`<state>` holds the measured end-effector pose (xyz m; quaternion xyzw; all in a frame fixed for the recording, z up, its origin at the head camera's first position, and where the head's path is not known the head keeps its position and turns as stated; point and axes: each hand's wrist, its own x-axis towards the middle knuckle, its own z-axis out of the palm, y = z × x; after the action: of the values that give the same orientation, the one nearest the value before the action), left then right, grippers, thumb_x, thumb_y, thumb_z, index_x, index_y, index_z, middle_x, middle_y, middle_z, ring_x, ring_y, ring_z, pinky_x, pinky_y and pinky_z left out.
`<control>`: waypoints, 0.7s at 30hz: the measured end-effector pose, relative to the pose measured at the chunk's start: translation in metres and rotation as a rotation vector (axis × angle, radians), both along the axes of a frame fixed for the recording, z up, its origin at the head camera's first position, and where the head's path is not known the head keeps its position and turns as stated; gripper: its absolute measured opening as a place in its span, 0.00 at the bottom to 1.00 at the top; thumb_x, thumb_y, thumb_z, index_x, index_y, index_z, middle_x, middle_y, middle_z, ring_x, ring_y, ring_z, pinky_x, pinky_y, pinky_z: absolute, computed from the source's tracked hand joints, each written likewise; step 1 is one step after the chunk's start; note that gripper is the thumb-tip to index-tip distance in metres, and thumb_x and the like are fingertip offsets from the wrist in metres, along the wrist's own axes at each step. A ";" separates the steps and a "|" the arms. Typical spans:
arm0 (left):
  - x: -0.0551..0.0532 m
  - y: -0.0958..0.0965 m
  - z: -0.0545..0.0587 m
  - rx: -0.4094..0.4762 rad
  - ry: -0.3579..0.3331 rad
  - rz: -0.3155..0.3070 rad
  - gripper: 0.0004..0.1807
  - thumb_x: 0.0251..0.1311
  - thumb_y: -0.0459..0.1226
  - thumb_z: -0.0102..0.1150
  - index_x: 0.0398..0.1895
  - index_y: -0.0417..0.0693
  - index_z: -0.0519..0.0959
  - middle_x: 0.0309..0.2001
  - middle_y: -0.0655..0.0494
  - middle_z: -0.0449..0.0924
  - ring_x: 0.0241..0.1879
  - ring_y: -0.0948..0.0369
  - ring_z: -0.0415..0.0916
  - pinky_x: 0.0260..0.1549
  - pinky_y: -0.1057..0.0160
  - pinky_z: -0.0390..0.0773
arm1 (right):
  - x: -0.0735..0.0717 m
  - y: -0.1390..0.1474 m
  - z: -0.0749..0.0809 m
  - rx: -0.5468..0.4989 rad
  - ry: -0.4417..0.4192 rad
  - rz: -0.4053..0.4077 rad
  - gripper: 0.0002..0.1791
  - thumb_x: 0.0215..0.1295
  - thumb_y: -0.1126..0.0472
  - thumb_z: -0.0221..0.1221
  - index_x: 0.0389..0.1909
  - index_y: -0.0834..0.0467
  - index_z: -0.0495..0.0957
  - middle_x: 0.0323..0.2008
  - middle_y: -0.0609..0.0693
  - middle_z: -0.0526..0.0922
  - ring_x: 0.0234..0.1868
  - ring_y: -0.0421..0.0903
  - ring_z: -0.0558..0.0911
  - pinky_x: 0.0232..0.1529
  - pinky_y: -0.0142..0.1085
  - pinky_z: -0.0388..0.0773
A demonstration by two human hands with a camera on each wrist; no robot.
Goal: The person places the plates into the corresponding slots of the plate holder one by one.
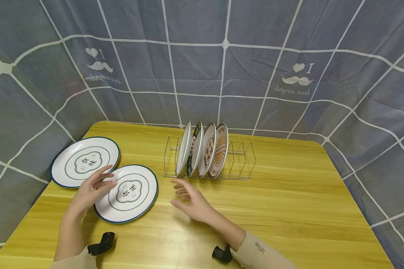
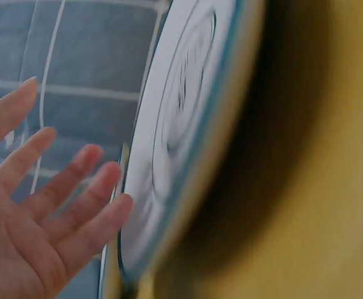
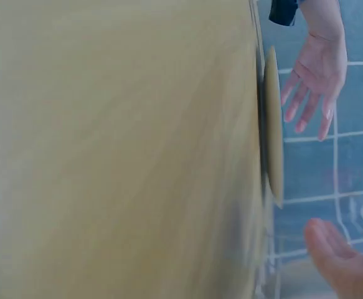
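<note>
Two white plates with blue rims lie face up on the table's left side: a back plate (image 1: 82, 149) and a front plate (image 1: 134, 207). My left hand (image 1: 91, 190) hovers over where they meet, fingers spread and holding nothing; in the left wrist view its fingertips come close to a plate (image 2: 187, 112), and contact is unclear. Just in front of a wire rack (image 1: 237, 178), my right hand (image 1: 195, 203) has its fingers loosely bent with nothing in them. In the right wrist view only part of that hand (image 3: 349, 268) shows, with a plate's edge (image 3: 273, 131) farther off.
Several patterned plates (image 1: 219, 151) stand upright side by side in the rack, with slots to their right and left. Wood-grain tabletop (image 1: 296, 209) spreads to the right. A grey-blue cloth with white lines (image 1: 249, 71) hangs behind and around the table.
</note>
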<state>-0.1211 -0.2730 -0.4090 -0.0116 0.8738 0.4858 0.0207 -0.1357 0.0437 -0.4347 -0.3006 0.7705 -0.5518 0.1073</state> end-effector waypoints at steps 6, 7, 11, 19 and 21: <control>0.018 -0.023 -0.013 -0.010 -0.028 0.070 0.35 0.60 0.42 0.57 0.69 0.51 0.55 0.58 0.35 0.62 0.38 0.84 0.62 0.33 0.80 0.69 | -0.009 -0.025 -0.010 -0.027 -0.280 0.001 0.32 0.62 0.62 0.57 0.66 0.51 0.58 0.55 0.64 0.69 0.53 0.56 0.74 0.51 0.37 0.74; 0.021 -0.026 -0.015 0.001 -0.016 0.093 0.34 0.60 0.41 0.57 0.69 0.54 0.57 0.57 0.38 0.62 0.38 0.84 0.62 0.33 0.81 0.69 | -0.010 -0.029 -0.012 -0.041 -0.327 -0.005 0.33 0.62 0.62 0.58 0.67 0.51 0.57 0.55 0.63 0.69 0.53 0.56 0.74 0.50 0.37 0.74; 0.029 -0.037 -0.022 0.100 -0.008 0.142 0.31 0.59 0.36 0.58 0.64 0.64 0.62 0.48 0.59 0.65 0.37 0.84 0.65 0.31 0.78 0.73 | -0.013 -0.043 -0.016 -0.148 -0.515 0.001 0.34 0.63 0.63 0.57 0.68 0.51 0.54 0.56 0.63 0.68 0.51 0.54 0.76 0.48 0.39 0.76; 0.029 -0.042 -0.037 0.314 -0.252 0.038 0.36 0.60 0.34 0.57 0.68 0.65 0.55 0.46 0.64 0.64 0.37 0.74 0.72 0.36 0.68 0.79 | -0.017 -0.061 -0.023 -0.282 -0.768 0.086 0.38 0.63 0.66 0.55 0.70 0.46 0.48 0.52 0.57 0.68 0.37 0.47 0.80 0.43 0.42 0.79; 0.028 -0.041 -0.040 0.335 -0.278 0.015 0.39 0.59 0.34 0.57 0.70 0.63 0.52 0.50 0.56 0.63 0.37 0.72 0.72 0.36 0.67 0.79 | -0.016 -0.063 -0.022 -0.286 -0.784 0.112 0.39 0.64 0.67 0.54 0.70 0.44 0.47 0.53 0.56 0.66 0.36 0.47 0.80 0.43 0.43 0.79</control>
<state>-0.0936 -0.3136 -0.4487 -0.0816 0.7694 0.6181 0.1389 -0.1513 -0.0194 -0.4571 -0.1212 0.5694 -0.7190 0.3796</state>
